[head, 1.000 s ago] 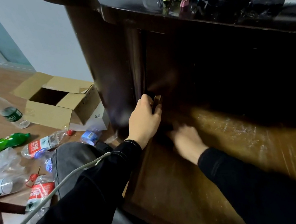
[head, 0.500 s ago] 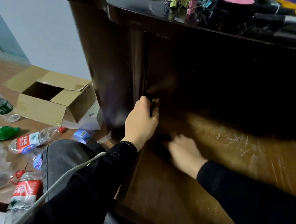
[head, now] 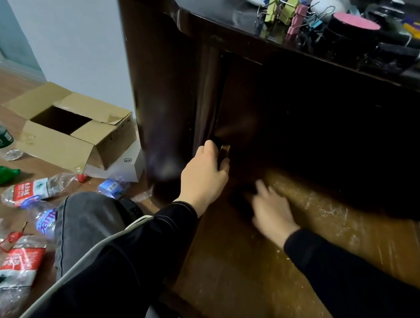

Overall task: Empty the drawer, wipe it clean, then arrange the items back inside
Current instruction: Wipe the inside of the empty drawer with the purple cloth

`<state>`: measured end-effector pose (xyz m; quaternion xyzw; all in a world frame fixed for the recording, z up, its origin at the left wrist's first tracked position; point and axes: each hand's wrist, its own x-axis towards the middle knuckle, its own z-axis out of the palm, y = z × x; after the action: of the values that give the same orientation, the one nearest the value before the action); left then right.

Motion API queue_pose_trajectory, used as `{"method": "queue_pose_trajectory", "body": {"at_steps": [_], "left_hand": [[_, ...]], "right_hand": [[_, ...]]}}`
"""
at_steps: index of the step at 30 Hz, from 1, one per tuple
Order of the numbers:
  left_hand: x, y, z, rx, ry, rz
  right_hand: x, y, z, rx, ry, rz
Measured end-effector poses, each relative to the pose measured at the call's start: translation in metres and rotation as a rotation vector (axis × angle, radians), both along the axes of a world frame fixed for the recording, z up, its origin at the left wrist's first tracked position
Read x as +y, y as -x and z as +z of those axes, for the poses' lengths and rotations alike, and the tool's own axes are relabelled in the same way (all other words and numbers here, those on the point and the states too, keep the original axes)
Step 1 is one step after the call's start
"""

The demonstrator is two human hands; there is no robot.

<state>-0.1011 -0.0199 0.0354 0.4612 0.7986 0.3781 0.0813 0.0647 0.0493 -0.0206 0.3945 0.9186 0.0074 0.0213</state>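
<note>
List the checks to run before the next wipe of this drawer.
1. Drawer pulled out: ok.
2. Lit floor free of items: ok; dark back, cannot tell.
3. Left hand grips the drawer's side: ok.
4. Right hand ready to wipe: cannot tell, blurred.
5. Floor clean: not ok, white streaks show.
6. Clips parked on desk: ok.

Head cam, single view: looks fwd/down, close over open drawer, floor at left.
</note>
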Motion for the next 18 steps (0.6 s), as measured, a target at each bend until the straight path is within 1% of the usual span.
{"method": "queue_pose_trajectory", "body": {"at_steps": [2,4,5,6,8,10,12,14,16,18], "left_hand": [[0.000,0.000,0.000,-0.008,0.000,0.008],[0.001,0.000,-0.002,-0.007,-0.004,0.008],[0.001,0.000,-0.003,-0.009,-0.004,0.007],[0.001,0.001,-0.003,-0.011,-0.004,0.009],[0.002,0.002,-0.005,-0.013,-0.002,0.013],[0.002,0.002,-0.005,-0.019,0.000,0.015],[0.002,0.002,-0.005,-0.022,-0.001,0.012],[0.002,0.002,-0.005,-0.023,-0.003,0.014],[0.002,0.002,-0.005,-0.024,-0.005,0.013],[0.002,0.002,-0.006,-0.026,-0.007,0.009]], "right_hand": [[-0.034,-0.021,-0.010,-0.036,0.066,0.164],[-0.041,-0.036,-0.013,-0.058,0.094,0.271],[-0.031,-0.038,-0.012,-0.062,0.080,0.260],[-0.016,-0.034,-0.012,-0.056,0.045,0.202],[0.024,-0.019,-0.005,-0.013,-0.029,0.028],[0.061,-0.001,0.005,0.027,0.030,-0.136],[0.074,0.012,0.009,0.026,0.092,-0.214],[0.064,0.013,0.009,0.001,0.024,-0.197],[0.034,0.000,0.001,-0.006,-0.039,-0.117],[-0.002,-0.022,-0.012,-0.050,-0.013,0.002]]}}
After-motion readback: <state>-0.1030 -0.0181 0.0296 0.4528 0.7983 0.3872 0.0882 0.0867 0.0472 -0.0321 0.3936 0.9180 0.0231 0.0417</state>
